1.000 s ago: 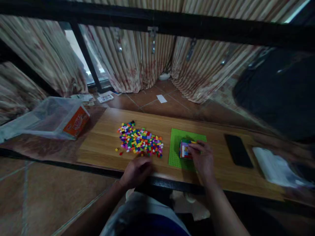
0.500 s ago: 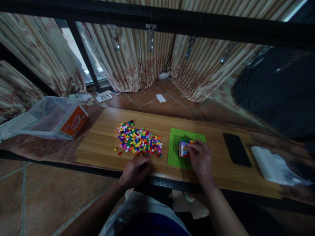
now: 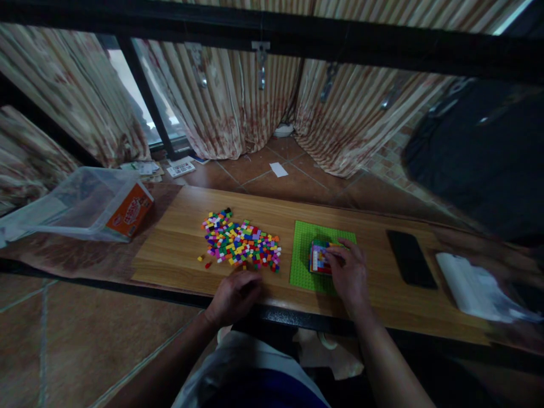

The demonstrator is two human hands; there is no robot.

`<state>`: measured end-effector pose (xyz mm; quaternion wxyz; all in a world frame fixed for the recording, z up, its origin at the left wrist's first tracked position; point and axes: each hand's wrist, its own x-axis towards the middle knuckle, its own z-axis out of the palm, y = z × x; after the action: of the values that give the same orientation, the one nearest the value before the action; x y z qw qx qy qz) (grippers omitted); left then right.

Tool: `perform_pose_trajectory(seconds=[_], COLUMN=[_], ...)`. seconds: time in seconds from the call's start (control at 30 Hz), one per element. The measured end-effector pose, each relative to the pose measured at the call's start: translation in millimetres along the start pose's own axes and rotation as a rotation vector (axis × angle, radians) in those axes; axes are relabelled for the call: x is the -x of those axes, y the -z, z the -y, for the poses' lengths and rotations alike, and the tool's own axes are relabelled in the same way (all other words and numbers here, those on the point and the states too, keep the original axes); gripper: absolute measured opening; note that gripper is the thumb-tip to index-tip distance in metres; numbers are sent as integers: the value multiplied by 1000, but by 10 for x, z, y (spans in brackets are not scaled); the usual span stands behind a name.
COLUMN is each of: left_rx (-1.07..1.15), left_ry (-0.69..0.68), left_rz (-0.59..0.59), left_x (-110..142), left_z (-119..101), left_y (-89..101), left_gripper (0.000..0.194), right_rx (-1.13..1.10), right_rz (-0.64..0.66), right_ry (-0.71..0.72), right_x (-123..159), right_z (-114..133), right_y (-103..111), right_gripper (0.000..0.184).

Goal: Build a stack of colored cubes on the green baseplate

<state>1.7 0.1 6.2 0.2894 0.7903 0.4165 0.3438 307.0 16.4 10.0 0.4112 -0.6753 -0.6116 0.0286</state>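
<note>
My right hand (image 3: 351,273) reaches over a small multicoloured toy-brick build (image 3: 318,259) on a green studded baseplate (image 3: 300,266). Its thumb and forefinger are pinched together at the top of the build; whatever sits between them is too small to make out. Part of the build is hidden behind those fingers. My left hand (image 3: 236,293) rests at the near table edge with its fingers curled in, and what they hold, if anything, is hidden. Just beyond it spreads a loose pile of small coloured toy bricks (image 3: 240,241).
The wooden tabletop (image 3: 170,238) carries a black phone-like slab (image 3: 411,259) right of the baseplate and a white plastic packet (image 3: 471,289) farther right. A clear plastic bin (image 3: 91,198) with an orange label lies at the left. Striped curtains (image 3: 238,107) hang behind.
My right hand stays at the brick build, its fingers shifting only slightly. My left hand keeps its place by the pile. The whole view sways a little.
</note>
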Motion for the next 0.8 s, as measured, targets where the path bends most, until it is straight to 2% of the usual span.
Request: perform_pose_trajectory(seconds=[0.47,0.8], left_rx=[7,4], left_ry=[7,24], left_rz=[21,21], left_x=[0,8], left_z=[-6,13], left_y=[14,3], left_gripper=[18,20], right_rx=[-38,-57], right_rz=[2,-43], right_ry=[-65,-255], right_x=[14,43], right_z=[13,-3], right_y=[27,-38], right_gripper=[23,50])
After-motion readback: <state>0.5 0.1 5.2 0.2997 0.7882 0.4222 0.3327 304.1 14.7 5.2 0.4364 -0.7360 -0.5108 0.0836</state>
